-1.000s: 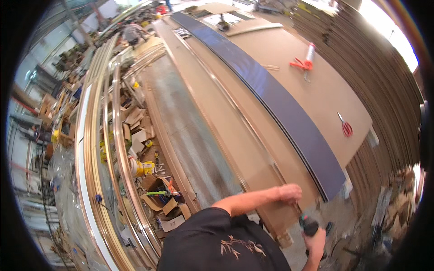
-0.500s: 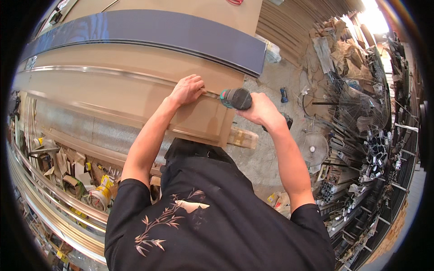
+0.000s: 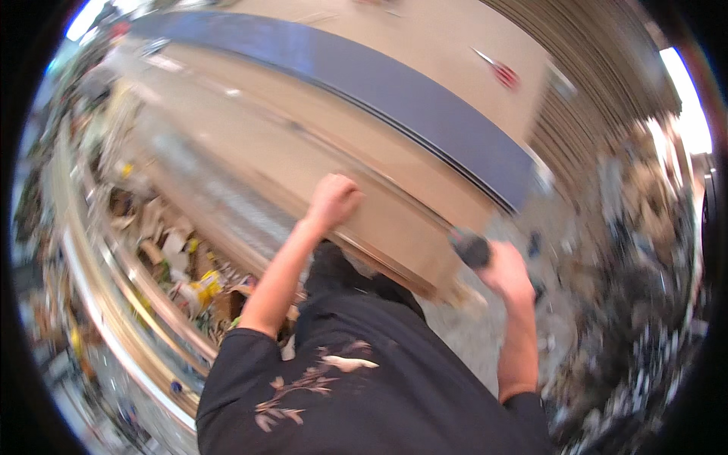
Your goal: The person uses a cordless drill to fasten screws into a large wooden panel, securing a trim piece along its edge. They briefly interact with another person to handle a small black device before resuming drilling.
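Note:
My right hand (image 3: 506, 269) grips a dark cordless drill (image 3: 473, 252) with a little teal on it. The drill's front end is over the right end of a long narrow metal strip (image 3: 394, 182), near the edge of the tan board (image 3: 379, 227); motion blur hides whether its tip touches. Over the board, left of the drill and on the near side of the strip, my left hand (image 3: 335, 201) is curled closed. What its fingers hold, if anything, is hidden.
A long blue-grey panel (image 3: 364, 83) lies across the bench beyond the strip. Red-handled scissors (image 3: 502, 73) rest farther back. Scraps and cardboard (image 3: 178, 262) lie at lower left, beside long metal profiles (image 3: 136, 318). Blurred stock crowds the right side.
The whole view has swung, so the bench now slants down to the right. My left hand has drawn away from the drill, leftward along the board. The drill remains in my right hand.

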`<move>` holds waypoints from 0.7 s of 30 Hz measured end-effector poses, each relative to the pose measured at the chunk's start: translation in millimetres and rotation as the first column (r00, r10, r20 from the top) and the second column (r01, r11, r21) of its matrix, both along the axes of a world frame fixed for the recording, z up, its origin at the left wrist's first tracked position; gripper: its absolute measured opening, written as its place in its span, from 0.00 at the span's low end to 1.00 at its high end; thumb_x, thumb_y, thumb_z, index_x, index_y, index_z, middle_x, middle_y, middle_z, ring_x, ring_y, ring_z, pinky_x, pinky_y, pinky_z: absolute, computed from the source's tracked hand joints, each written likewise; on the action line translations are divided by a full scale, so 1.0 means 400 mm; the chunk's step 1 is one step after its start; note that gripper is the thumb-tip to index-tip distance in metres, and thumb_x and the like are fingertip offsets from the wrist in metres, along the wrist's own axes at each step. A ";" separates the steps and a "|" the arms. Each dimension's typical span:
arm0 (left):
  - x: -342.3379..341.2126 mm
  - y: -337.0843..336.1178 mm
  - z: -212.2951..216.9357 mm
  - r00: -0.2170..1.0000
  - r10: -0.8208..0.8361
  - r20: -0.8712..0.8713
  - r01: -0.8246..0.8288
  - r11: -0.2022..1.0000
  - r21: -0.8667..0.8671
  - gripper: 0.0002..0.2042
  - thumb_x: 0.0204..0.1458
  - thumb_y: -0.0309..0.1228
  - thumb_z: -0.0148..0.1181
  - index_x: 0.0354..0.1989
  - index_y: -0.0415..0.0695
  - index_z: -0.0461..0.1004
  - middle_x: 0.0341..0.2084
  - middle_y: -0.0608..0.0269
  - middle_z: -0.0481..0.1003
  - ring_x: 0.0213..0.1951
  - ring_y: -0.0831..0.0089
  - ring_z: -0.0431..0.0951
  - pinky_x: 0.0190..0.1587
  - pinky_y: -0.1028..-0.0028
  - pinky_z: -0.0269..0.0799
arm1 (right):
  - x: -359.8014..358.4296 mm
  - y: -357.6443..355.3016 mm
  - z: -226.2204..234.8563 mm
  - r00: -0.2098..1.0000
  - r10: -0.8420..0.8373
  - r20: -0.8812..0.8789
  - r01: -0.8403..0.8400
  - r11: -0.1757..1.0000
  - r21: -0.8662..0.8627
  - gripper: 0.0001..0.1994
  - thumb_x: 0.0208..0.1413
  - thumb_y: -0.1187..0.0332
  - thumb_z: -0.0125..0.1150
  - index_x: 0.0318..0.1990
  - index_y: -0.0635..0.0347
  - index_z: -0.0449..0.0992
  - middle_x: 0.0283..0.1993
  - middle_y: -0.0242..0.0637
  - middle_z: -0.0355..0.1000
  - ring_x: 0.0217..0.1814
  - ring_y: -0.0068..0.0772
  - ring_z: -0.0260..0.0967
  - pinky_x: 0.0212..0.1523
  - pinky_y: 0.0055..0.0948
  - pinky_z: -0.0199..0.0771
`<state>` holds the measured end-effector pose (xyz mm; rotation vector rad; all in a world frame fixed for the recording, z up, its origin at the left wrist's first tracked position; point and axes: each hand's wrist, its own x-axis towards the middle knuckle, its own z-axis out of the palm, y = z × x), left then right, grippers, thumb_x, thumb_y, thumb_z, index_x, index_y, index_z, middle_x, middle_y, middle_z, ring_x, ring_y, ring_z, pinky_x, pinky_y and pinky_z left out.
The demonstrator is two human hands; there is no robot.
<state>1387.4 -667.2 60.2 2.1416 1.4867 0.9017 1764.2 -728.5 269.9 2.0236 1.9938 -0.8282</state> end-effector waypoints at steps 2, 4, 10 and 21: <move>-0.056 0.023 0.036 1.000 -0.018 -0.014 0.017 0.998 -0.061 0.09 0.51 0.35 0.68 0.26 0.44 0.79 0.30 0.54 0.79 0.41 0.51 0.78 0.47 0.55 0.72 | -0.025 -0.026 0.018 0.997 -0.023 0.080 0.023 1.000 0.003 0.13 0.53 0.62 0.66 0.44 0.54 0.85 0.42 0.52 0.81 0.47 0.59 0.78 0.48 0.50 0.79; -0.181 0.059 0.003 1.000 0.016 -0.002 -0.016 1.000 -0.021 0.09 0.53 0.36 0.67 0.29 0.44 0.78 0.31 0.56 0.78 0.41 0.53 0.77 0.48 0.56 0.72 | -0.051 -0.011 0.023 0.989 0.003 0.148 -0.009 0.999 0.039 0.13 0.53 0.59 0.67 0.41 0.56 0.86 0.40 0.55 0.79 0.46 0.62 0.77 0.47 0.51 0.78; -0.672 0.249 0.002 0.990 0.134 0.038 -0.134 0.991 0.022 0.08 0.55 0.35 0.67 0.32 0.45 0.76 0.31 0.59 0.77 0.42 0.56 0.76 0.48 0.60 0.71 | -0.157 -0.008 -0.033 0.980 -0.146 0.138 0.123 0.978 0.168 0.12 0.45 0.67 0.73 0.34 0.65 0.83 0.33 0.61 0.77 0.43 0.66 0.77 0.41 0.51 0.77; -1.309 0.486 -0.047 0.578 0.621 -0.530 -0.776 0.618 -0.124 0.46 0.64 0.59 0.49 0.78 0.36 0.43 0.80 0.51 0.41 0.80 0.54 0.40 0.79 0.57 0.40 | -0.550 0.054 0.005 0.971 -0.196 0.137 0.220 0.957 -0.192 0.21 0.55 0.57 0.65 0.51 0.61 0.82 0.46 0.63 0.79 0.55 0.61 0.79 0.50 0.48 0.76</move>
